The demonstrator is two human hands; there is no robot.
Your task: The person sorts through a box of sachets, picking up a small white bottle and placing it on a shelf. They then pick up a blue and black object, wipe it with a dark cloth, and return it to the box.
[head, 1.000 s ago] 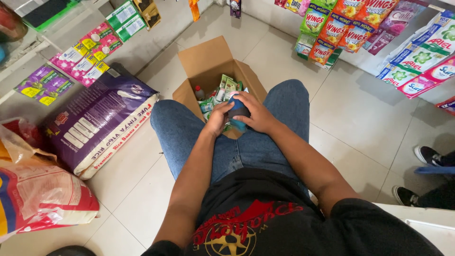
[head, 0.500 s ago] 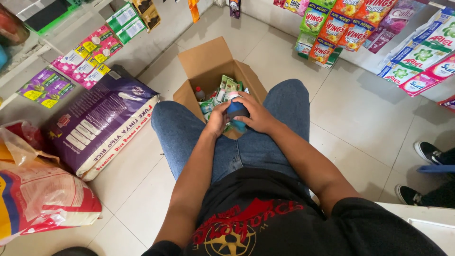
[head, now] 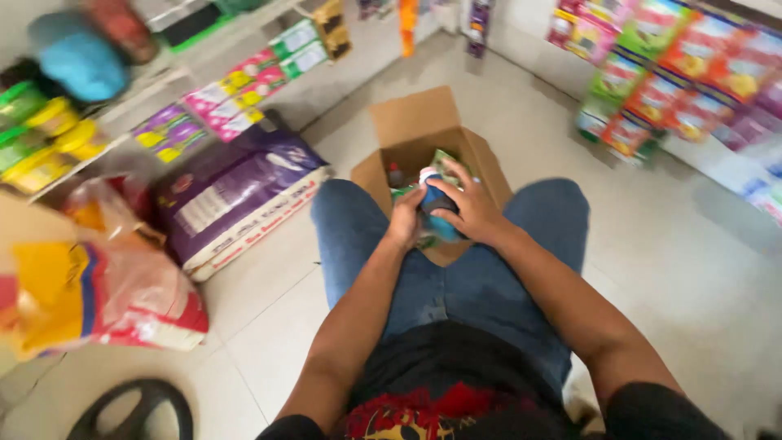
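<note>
I sit on the tiled floor with an open cardboard box (head: pixel 411 122) between my knees. Both hands are over its opening, holding a dark blue bottle with a white cap (head: pixel 434 200). My left hand (head: pixel 404 218) grips its left side and my right hand (head: pixel 470 209) wraps over its right side and top. Green and white packets (head: pixel 444 161) and a small red-capped bottle (head: pixel 395 175) lie inside the box. The frame is blurred by motion.
A large purple sack (head: pixel 232 191) lies on the floor at my left, with a red, yellow and blue sack (head: pixel 106 285) nearer. Shelves with hanging sachet strips (head: pixel 236 98) stand left, colourful packets (head: pixel 668 73) right. A dark round object (head: pixel 134 411) sits at bottom left.
The camera has swung, so the box and shelves sit differently in view and look blurred. My hands stay on the blue bottle over the box.
</note>
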